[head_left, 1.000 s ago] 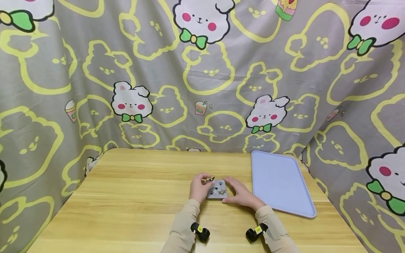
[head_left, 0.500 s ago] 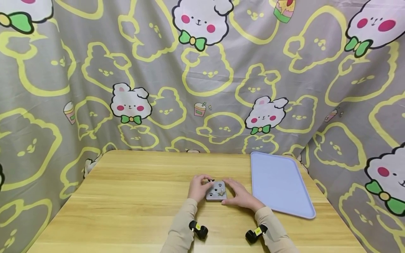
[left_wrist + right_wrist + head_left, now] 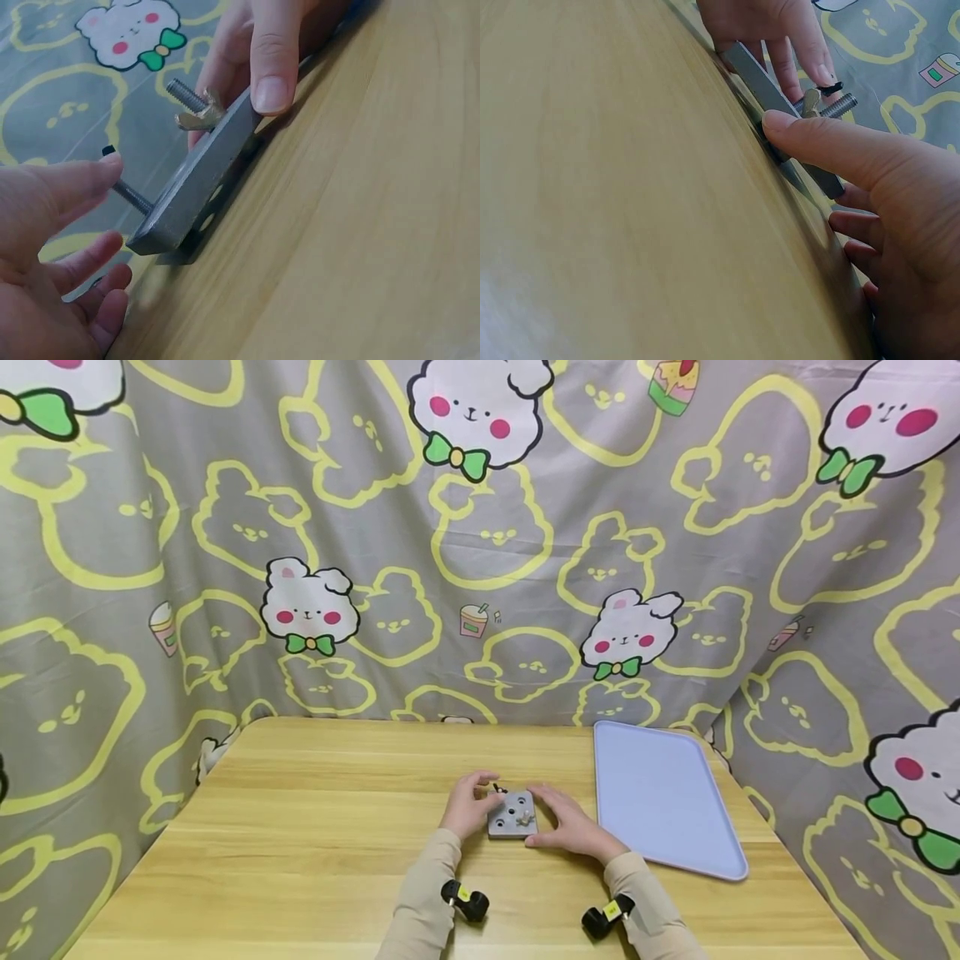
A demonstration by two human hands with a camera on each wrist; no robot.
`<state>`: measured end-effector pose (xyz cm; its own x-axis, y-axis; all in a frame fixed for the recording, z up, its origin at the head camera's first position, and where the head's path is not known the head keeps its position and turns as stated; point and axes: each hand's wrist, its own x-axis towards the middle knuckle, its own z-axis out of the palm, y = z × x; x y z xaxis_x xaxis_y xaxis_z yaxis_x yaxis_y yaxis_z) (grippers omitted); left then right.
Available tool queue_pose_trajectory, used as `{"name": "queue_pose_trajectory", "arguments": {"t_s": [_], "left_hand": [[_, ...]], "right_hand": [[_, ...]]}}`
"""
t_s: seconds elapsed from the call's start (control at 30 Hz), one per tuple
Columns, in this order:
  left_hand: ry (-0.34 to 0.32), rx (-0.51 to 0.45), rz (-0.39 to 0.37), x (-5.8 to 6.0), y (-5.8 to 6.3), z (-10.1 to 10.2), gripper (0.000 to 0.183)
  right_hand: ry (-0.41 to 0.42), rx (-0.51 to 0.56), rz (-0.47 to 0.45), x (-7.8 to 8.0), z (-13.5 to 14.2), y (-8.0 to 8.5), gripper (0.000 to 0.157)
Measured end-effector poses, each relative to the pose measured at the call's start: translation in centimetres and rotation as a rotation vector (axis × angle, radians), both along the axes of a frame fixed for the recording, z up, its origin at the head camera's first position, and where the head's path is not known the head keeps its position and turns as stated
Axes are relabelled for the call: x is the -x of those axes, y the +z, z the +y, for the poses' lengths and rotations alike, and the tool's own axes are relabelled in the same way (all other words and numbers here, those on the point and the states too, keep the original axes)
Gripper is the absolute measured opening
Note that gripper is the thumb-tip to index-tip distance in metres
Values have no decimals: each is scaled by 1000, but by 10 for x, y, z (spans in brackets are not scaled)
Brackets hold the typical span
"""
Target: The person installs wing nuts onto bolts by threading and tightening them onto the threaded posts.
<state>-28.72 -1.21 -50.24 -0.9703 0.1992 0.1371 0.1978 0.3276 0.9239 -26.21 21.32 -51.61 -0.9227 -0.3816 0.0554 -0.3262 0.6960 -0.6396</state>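
Observation:
A square grey metal plate with several holes sits mid-table between both hands. My right hand holds its right side, thumb on the near edge and fingers on the far edge. A threaded bolt stands up from the plate's far left corner, with a small black piece at its top, wing-shaped in the right wrist view. The thumb of my left hand touches that black piece, while its other fingers are spread apart from it. Near the right hand, a brass wing nut sits on a second, thicker bolt.
A pale blue tray lies to the right of the right hand. The wooden table ends at a grey patterned curtain at the back. Each sleeve carries a black wrist camera.
The left hand has shifted slightly left and its index finger has lifted from the black piece, leaving the thumb at it. The right hand stays on the plate.

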Motion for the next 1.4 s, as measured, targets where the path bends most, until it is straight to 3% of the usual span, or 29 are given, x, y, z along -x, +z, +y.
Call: {"name": "queue_pose_trajectory", "arguments": {"t_s": [0.17, 0.37, 0.5, 0.73, 1.1, 1.4], "left_hand": [[110, -111, -55, -9, 5, 4, 43], [259, -149, -2, -21, 9, 13, 31], [323, -141, 16, -25, 10, 19, 26], [308, -136, 28, -27, 9, 22, 26], [260, -73, 9, -23, 7, 23, 24], [261, -44, 29, -18, 3, 24, 19]], "right_hand": [[6, -5, 6, 0, 0, 0, 93], [0, 6, 3, -1, 0, 0, 94], [1, 8, 10, 0, 0, -1, 93], [7, 6, 13, 0, 1, -2, 93], [14, 10, 18, 0, 1, 0, 92], [14, 7, 6, -1, 1, 0, 92]]}}
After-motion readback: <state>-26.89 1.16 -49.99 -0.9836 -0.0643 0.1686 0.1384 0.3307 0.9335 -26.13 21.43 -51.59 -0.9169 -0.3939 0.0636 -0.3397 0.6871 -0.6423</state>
